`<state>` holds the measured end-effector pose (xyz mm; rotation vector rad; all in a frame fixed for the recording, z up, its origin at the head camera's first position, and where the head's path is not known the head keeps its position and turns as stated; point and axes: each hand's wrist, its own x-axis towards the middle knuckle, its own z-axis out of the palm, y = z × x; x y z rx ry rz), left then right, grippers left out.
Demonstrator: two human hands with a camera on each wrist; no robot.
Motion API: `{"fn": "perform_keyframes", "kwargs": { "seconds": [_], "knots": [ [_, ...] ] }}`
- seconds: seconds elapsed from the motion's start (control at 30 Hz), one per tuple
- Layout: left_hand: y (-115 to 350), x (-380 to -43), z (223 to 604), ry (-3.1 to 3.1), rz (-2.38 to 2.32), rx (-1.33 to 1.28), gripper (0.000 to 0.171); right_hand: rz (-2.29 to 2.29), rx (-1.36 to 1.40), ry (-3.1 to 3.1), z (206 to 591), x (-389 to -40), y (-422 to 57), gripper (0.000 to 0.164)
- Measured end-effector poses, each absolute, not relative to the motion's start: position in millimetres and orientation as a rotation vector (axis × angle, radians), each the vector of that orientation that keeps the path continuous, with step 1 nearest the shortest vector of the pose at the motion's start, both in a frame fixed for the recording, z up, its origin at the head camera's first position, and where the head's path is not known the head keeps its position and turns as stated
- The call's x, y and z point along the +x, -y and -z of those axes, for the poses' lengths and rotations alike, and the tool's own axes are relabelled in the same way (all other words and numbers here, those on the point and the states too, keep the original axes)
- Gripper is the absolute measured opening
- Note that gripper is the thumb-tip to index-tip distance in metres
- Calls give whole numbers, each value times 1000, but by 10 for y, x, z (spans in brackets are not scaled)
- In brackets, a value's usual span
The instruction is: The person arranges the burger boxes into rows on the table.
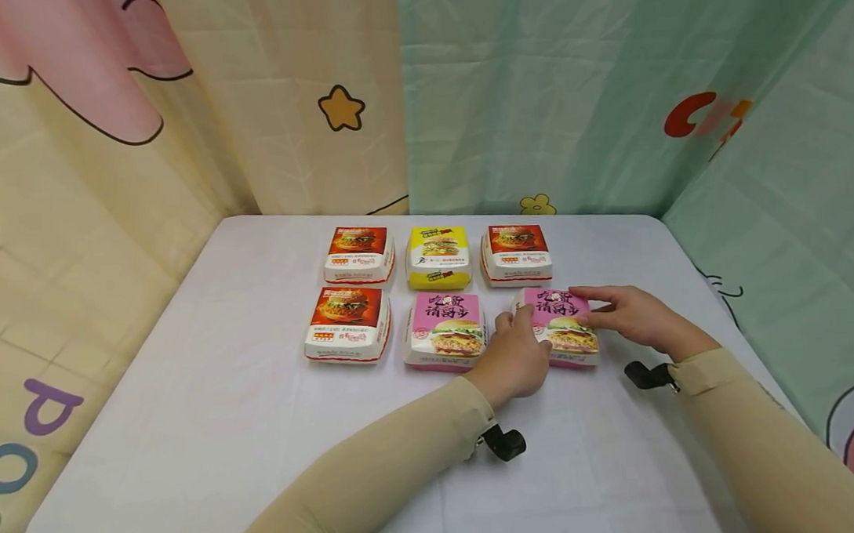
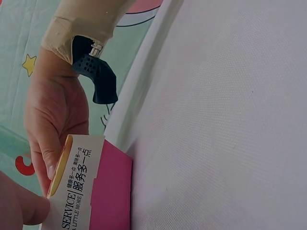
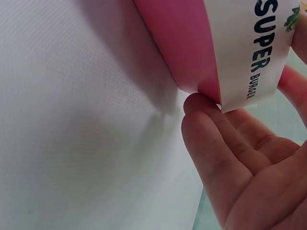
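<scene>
Both hands are at a pink and white burger box [image 1: 569, 334] at the front right of the group on the table. My left hand [image 1: 515, 359] grips its left and front side, fingers along the left edge and thumb near the front. On the box's right side, my right hand [image 1: 634, 319] holds on with thumb and fingers. The right wrist view shows fingertips [image 3: 199, 103] touching the box's lower corner. Beside the left hand sits a second pink burger box [image 1: 443, 332]. Part of the left hand's contact is hidden in the left wrist view.
Behind stand a red and white burger box [image 1: 359, 257], a yellow one [image 1: 438, 258] and another red and white one [image 1: 516, 255]. One more red and white box [image 1: 347, 326] is at front left. The white table [image 1: 193, 431] meets patterned curtains [image 1: 534, 98].
</scene>
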<state>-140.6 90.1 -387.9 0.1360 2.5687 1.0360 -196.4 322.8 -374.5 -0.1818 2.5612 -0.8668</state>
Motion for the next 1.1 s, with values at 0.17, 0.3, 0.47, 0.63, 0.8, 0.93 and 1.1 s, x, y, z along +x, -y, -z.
{"fn": "perform_keyframes", "kwargs": {
  "seconds": [0.17, 0.3, 0.47, 0.63, 0.8, 0.93, 1.1],
  "knots": [
    [-894, -1406, 3882, -2562, -1052, 129, 69, 878, -172, -2562, 3751, -1980, -3208, 78],
    [-888, -1401, 3887, -2558, -1074, 123, 68, 907, -173, -2566, 3761, -1985, -3192, 79],
    [-886, -1390, 3890, -2558, -1094, 119, 67, 920, -188, -2575, 3761, -1982, -3178, 79],
    [-886, -1378, 3879, -2564, -1089, 115, 67, 911, -182, -2576, 3749, -1985, -3164, 77],
    [-876, -1378, 3879, -2557, -1102, 115, 66, 882, -171, -2585, 3744, -1992, -3141, 77],
    [-873, -1377, 3885, -2557, -1100, 121, 66, 868, -166, -2591, 3741, -2000, -3121, 76],
    [-864, -1376, 3889, -2552, -1108, 125, 67, 865, -177, -2595, 3733, -2006, -3109, 75]
  ]
}}
